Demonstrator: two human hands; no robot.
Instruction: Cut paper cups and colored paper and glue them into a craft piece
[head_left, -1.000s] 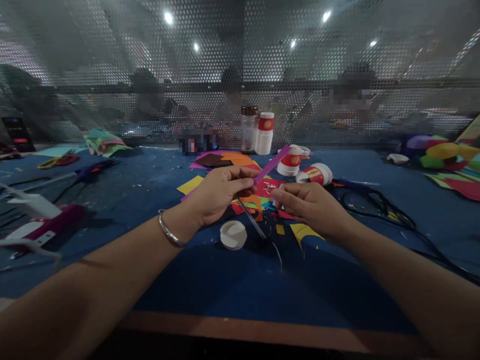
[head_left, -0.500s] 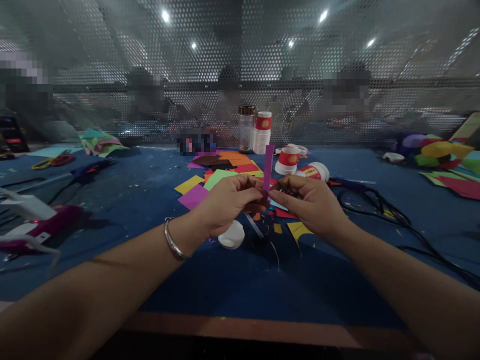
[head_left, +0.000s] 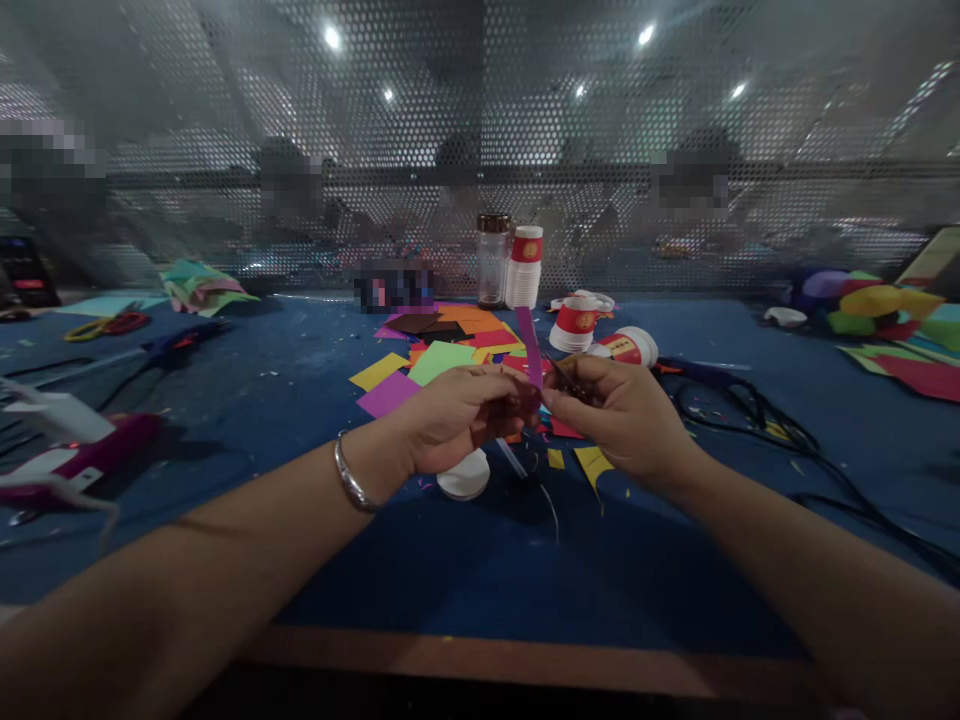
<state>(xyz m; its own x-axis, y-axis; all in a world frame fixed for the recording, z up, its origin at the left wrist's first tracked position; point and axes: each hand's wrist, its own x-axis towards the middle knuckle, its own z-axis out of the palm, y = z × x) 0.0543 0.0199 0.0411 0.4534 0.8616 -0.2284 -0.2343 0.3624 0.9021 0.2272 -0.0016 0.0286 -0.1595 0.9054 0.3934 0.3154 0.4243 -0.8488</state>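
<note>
A narrow strip of purple paper [head_left: 529, 345] stands up between my hands, its upper part leaning left. My left hand [head_left: 457, 415] is closed and pinches the strip near its lower end. My right hand [head_left: 630, 410] is closed around what look like small dark scissors [head_left: 568, 376], mostly hidden by the fingers, with a thin pointed blade showing up and left. The right thumb tip is close to the strip's lower end; whether it touches is unclear. Below the left hand lies a white round lid-like disc [head_left: 463, 476]. Coloured paper sheets [head_left: 444, 360] are spread behind my hands.
At the back stand a clear bottle [head_left: 492, 265] and a stack of paper cups [head_left: 524, 275]. More red-and-white cups [head_left: 575, 325] are to their right. Black cables [head_left: 765, 410] run along the right. A purple-and-white device [head_left: 82, 455] and scissors [head_left: 105, 326] lie left. Yellow scraps [head_left: 594, 464] are scattered in front.
The purple strip's top has dropped and tilted left, and the strip now bends. My left fingers have shifted slightly at its lower end; more of the scissors shows in my right hand.
</note>
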